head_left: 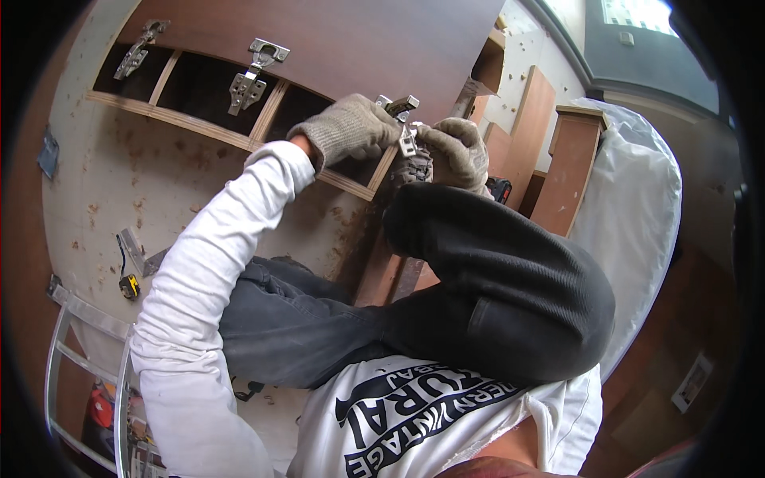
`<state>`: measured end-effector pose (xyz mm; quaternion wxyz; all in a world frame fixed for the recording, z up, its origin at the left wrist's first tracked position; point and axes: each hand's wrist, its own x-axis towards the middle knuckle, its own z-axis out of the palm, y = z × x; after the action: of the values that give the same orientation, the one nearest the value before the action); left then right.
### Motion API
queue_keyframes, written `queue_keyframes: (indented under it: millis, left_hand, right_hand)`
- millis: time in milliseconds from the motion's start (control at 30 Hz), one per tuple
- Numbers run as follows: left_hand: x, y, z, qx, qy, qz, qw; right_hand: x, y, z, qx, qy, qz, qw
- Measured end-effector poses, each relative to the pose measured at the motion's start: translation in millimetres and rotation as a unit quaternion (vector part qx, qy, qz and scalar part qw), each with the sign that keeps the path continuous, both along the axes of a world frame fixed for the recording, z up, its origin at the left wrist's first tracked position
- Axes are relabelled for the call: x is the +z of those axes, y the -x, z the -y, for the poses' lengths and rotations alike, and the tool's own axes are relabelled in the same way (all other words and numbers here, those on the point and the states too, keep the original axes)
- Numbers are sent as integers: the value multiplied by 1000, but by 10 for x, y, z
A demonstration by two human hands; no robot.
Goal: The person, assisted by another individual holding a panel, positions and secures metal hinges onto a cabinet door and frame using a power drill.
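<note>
Both my hands wear grey-beige work gloves and meet at a metal cabinet hinge [408, 140] near the end of a reddish-brown door panel [351, 36]. My left hand [344, 132] is closed, its fingertips at the left side of the hinge. From the right, my right hand [458, 150] pinches the hinge's lower part between bent fingers. Two more hinges, a middle one [249, 78] and a far-left one [140, 49], are fixed along the same panel edge. Below the panel runs a cabinet frame [179, 123] with dark open compartments. The gloves hide parts of the hinge.
A tape measure [129, 287] lies on the stained floor at left, near a metal ladder [119, 382]. Brown boards [530, 131] and a cabinet piece [570, 163] stand at right, beside plastic-wrapped goods [633, 207]. My bent knee [510, 279] rises close under my right hand.
</note>
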<state>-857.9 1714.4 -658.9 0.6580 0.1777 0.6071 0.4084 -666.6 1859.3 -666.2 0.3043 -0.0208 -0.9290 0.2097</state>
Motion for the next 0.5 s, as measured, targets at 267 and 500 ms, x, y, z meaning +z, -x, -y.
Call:
queue_keyframes:
  millis: [267, 500]
  left_hand:
    - [228, -565, 223, 245, 13, 289, 925]
    - [-49, -701, 68, 342, 76, 235, 907]
  right_hand:
    - [84, -62, -12, -7, -69, 183, 981]
    - [203, 69, -82, 95, -34, 232, 967]
